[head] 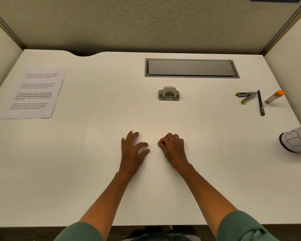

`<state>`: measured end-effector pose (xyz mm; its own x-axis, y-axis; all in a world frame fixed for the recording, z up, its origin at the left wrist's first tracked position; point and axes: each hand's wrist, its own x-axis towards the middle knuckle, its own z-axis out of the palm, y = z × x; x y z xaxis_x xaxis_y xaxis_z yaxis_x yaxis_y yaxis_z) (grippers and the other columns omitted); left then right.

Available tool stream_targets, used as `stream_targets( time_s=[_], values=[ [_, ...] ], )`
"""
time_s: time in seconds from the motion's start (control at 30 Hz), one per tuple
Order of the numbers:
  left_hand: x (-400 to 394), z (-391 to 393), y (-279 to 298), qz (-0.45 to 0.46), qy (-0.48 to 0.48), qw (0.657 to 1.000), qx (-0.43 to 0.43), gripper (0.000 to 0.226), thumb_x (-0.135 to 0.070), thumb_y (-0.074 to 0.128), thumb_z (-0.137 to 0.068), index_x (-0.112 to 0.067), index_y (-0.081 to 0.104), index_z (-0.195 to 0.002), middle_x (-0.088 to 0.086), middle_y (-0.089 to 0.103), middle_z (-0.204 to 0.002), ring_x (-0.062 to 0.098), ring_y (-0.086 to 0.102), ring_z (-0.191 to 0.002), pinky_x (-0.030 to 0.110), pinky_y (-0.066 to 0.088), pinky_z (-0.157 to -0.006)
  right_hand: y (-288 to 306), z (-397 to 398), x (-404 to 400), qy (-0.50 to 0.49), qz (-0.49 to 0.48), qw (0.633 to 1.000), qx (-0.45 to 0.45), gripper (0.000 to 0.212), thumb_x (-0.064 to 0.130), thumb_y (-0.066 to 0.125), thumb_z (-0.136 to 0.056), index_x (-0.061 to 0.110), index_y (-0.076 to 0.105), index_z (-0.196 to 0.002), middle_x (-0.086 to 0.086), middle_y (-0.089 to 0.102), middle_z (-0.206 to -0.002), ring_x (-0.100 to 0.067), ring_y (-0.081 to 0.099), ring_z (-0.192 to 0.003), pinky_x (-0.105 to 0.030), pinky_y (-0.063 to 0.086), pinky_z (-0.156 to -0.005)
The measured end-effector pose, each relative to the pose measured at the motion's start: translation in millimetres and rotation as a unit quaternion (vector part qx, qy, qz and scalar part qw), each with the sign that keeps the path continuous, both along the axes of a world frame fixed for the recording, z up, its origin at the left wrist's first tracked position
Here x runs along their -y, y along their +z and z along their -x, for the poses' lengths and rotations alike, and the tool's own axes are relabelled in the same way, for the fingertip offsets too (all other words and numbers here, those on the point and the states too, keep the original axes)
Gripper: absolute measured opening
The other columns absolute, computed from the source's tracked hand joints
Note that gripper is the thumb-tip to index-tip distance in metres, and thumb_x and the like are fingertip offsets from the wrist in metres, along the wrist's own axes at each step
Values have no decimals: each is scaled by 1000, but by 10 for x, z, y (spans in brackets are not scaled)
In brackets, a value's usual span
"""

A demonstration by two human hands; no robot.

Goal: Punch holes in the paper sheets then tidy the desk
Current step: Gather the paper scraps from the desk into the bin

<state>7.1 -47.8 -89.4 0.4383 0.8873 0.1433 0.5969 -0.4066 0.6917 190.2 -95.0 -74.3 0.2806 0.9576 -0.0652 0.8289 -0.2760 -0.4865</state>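
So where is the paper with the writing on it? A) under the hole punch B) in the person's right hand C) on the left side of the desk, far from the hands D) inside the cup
C: the paper sheets lie flat at the far left of the desk, apart from the hole punch in the middle, and neither the left hand nor the right hand holds anything.

Warm, even overhead light, soft shadows
Wide-angle bending at the edges; printed text on the far-left paper sheets (33,93) blurs
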Motion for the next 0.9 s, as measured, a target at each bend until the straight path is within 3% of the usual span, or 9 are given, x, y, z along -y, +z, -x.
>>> stream_targets(
  time_s=[0.1, 0.3, 0.63, 0.9],
  values=[
    [33, -49, 6, 6, 3, 1000, -3, 15, -25, 73, -85, -21, 75, -99, 8, 45, -145, 25, 24, -146, 56, 11, -118, 22, 4, -12, -51, -21, 995, -79, 15, 14, 53, -93, 17, 67, -87, 0, 61, -96, -22, 49, -92, -37, 37, -82],
    [201, -238, 7, 18, 36, 999, 2, 15, -30, 73, -84, -21, 77, -96, 5, 44, -148, 18, 22, -147, 53, 7, -119, 106, -34, 6, -145, -91, 953, -251, 10, 12, 55, -94, 15, 63, -88, 1, 59, -96, -18, 53, -94, -30, 46, -81],
    [211, -426, 41, 9, 71, 997, 12, 11, -17, 71, -86, -15, 72, -75, 5, 47, -147, 17, 25, -146, 51, 6, -120, 86, -142, 87, -194, -109, 928, -300, 9, 14, 58, -92, 20, 63, -88, 5, 59, -96, -9, 57, -86, -9, 41, -72],
    [184, -461, 0, -30, 27, 999, -24, 11, -6, 62, -91, -8, 65, -80, 9, 45, -148, 20, 24, -146, 53, 9, -120, 114, -203, 138, -209, -122, 919, -312, 14, 14, 59, -92, 25, 61, -84, 4, 59, -97, -5, 56, -83, -5, 41, -70]
  ],
)
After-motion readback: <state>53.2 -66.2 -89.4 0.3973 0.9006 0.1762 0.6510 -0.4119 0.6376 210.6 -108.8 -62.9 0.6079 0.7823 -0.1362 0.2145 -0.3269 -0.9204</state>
